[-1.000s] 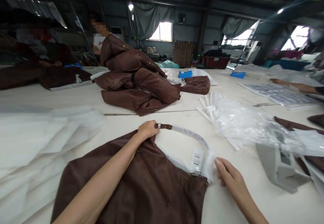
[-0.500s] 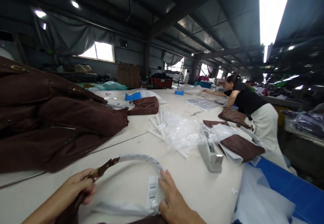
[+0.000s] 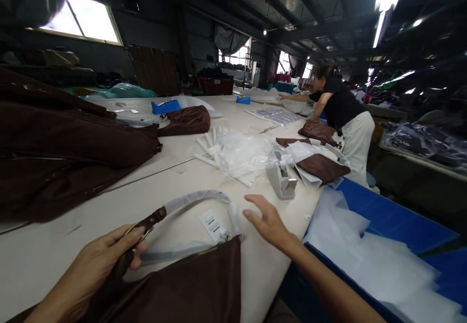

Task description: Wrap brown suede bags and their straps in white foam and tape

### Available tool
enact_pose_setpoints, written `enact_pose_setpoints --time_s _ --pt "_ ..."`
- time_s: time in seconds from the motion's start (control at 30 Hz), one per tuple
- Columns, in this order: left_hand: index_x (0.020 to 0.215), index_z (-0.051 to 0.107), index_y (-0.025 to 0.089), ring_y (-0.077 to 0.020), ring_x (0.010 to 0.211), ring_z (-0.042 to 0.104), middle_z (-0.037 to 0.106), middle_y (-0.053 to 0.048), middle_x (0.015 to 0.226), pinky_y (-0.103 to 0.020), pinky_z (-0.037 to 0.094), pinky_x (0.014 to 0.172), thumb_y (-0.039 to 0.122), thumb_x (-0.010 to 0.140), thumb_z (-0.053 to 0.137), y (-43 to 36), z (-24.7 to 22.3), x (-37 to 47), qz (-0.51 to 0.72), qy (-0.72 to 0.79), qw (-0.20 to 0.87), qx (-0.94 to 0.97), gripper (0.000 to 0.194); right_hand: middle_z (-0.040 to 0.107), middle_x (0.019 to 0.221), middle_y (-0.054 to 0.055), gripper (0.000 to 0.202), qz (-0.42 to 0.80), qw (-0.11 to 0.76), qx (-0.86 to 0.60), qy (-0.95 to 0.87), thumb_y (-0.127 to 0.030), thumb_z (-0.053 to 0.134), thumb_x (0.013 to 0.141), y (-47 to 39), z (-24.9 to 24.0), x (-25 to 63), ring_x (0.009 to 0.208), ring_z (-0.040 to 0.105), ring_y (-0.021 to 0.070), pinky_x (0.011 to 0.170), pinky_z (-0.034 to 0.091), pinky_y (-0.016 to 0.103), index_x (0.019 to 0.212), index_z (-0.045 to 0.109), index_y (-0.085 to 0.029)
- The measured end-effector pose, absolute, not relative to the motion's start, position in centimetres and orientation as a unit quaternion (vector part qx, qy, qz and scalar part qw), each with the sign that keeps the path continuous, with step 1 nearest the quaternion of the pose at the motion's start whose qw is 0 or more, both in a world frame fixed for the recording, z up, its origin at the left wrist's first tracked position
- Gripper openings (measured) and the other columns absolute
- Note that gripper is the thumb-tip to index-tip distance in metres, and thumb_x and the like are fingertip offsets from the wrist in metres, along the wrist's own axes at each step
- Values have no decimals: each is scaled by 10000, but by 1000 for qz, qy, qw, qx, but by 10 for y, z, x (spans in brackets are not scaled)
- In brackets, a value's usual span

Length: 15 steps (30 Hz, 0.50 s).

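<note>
A dark brown handbag (image 3: 193,284) lies at the table's near edge, partly out of view at the bottom. Its strap (image 3: 193,199) loops up over the table, sleeved in whitish wrapping. My left hand (image 3: 122,247) is closed around the strap's brown end by a gold ring. Inside the loop lies a white tag (image 3: 211,224) with printed barcodes. My right hand (image 3: 268,218) is just right of the loop, fingers apart, holding nothing. Beyond it stands a grey tape dispenser (image 3: 280,179).
Brown bags (image 3: 73,143) are piled at left. Clear plastic bags and white tubes (image 3: 237,152) lie mid-table. At right, a blue bin (image 3: 386,211) holds translucent sheets (image 3: 375,255). Wrapped brown bags (image 3: 321,167) lie before a co-worker (image 3: 343,101) leaning over the table.
My right hand has come off the strap and moved right. The view has turned down and to the right, showing more of the handbag and blue bin. My left hand keeps its hold.
</note>
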<state>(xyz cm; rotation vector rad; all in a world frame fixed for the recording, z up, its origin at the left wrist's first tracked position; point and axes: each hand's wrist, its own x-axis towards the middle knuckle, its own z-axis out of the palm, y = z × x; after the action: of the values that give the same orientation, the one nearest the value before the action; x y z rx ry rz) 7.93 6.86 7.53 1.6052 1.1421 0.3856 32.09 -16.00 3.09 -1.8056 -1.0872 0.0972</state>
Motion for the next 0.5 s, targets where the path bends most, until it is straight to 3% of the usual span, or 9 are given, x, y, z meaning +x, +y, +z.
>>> enact_pose_setpoints --time_s 0.07,0.2,0.37,0.5 --pt "830 680 181 -106 426 340 563 18 488 -184 186 466 713 631 658 73 80 78 142 487 561 655 569 710 1085 116 349 5 535 -755 -380 -387 576 889 -191 44 341 1011 666 227 949 508 400 1141 667 -162" --pt "925 721 170 -116 453 380 593 22 508 -182 211 473 615 644 711 71 88 81 127 486 589 633 527 729 945 85 337 -21 574 -776 -260 -435 606 853 -229 57 371 872 678 225 839 534 379 1037 685 -164" --pt "907 731 121 -100 479 383 649 0 577 -171 192 480 551 646 731 65 93 82 129 468 595 640 504 730 1003 77 296 21 414 -838 -355 -352 490 917 -199 46 377 937 669 219 864 514 346 1025 707 -181" --pt "877 725 102 -99 489 398 666 -15 604 -167 216 489 514 675 717 64 94 80 152 464 588 645 459 697 1113 114 325 14 342 -871 -352 -228 412 944 -145 33 394 1058 627 235 961 463 372 1091 688 -139"
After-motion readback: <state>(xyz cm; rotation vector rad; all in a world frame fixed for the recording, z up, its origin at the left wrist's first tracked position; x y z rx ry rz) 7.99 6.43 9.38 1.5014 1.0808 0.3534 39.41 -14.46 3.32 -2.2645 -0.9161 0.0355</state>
